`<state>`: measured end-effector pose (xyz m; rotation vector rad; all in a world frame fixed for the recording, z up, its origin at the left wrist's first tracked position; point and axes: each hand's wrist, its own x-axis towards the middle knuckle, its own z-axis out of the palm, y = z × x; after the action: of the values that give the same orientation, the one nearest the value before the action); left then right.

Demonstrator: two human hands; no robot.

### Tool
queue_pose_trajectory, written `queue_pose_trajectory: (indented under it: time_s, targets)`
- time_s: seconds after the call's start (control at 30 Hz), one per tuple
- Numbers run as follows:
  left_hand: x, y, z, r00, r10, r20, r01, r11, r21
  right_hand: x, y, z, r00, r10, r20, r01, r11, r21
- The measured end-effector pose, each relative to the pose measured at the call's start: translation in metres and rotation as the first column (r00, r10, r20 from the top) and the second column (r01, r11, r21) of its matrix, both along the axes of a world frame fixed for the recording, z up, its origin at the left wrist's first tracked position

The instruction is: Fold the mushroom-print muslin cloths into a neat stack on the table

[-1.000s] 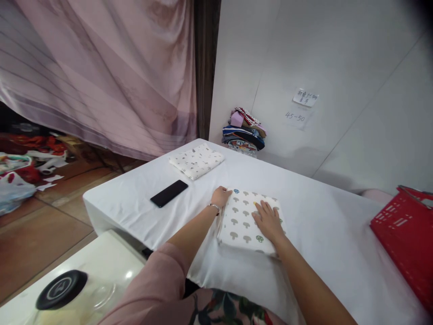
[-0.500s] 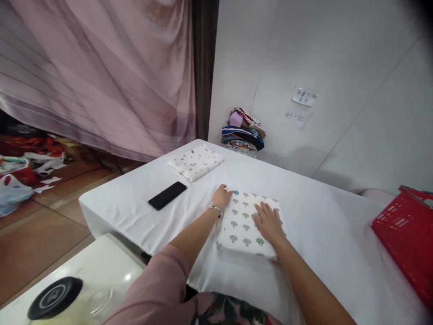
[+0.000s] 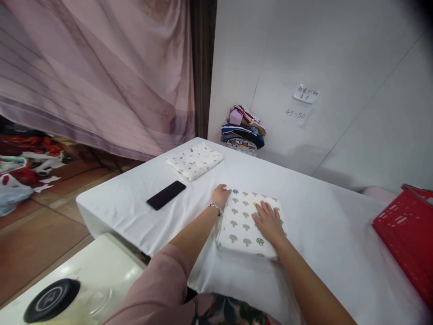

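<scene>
A folded white cloth (image 3: 241, 216) printed with grey mushrooms, plus a few blue, yellow and green ones, lies on the white-covered table in front of me. At its far left corner is my left hand (image 3: 221, 196), its thumb against the edge and a small gap between thumb and forefinger. My right hand (image 3: 269, 221) rests flat on top of the cloth with fingers spread. Farther back sits another folded white cloth (image 3: 196, 161) with small dark prints. A black phone (image 3: 167, 195) lies to the left of my left hand.
A red plastic basket (image 3: 404, 234) stands at the right. Folded clothes are stacked in a pile (image 3: 242, 131) beyond the table, against the white wall. At lower left, a black round lid (image 3: 52, 300) sits over a pale surface. A pink curtain (image 3: 135, 81) hangs at the left.
My left thumb and fingers have shifted slightly at the cloth's far left corner, with the corner showing more clearly. My right hand stays flat on the cloth. The view has tilted a little.
</scene>
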<state>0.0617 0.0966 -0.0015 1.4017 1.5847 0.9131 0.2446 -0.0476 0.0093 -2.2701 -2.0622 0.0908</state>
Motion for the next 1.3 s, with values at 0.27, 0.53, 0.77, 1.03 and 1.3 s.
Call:
queue_pose_trajectory:
  time_s: [0.27, 0.53, 0.77, 1.03, 1.3]
  targets:
    - [-0.003, 0.001, -0.002, 0.999, -0.039, -0.016, 0.04, 0.999, 0.012, 0.0, 0.0, 0.0, 1.0, 0.001, -0.003, -0.001, 1.0, 0.011]
    - [-0.002, 0.006, -0.002, 0.998, -0.042, -0.056, 0.041, 0.999, -0.013, 0.0, 0.0, -0.002, 1.0, 0.009, 0.007, -0.01, 0.999, 0.035]
    - [-0.008, -0.001, 0.002, 0.99, -0.078, -0.116, 0.082, 0.996, 0.031, 0.0, -0.001, -0.001, 1.0, 0.002, -0.008, -0.001, 0.999, 0.034]
    - [-0.005, -0.033, 0.026, 0.926, -0.18, -0.332, 0.277, 0.922, 0.272, -0.001, 0.0, -0.001, 1.0, -0.011, -0.002, 0.011, 1.0, 0.008]
    - [0.011, -0.048, 0.013, 0.703, -0.345, -0.622, 0.553, 0.815, 0.174, 0.0, 0.0, -0.001, 1.0, -0.001, 0.011, 0.001, 1.0, 0.021]
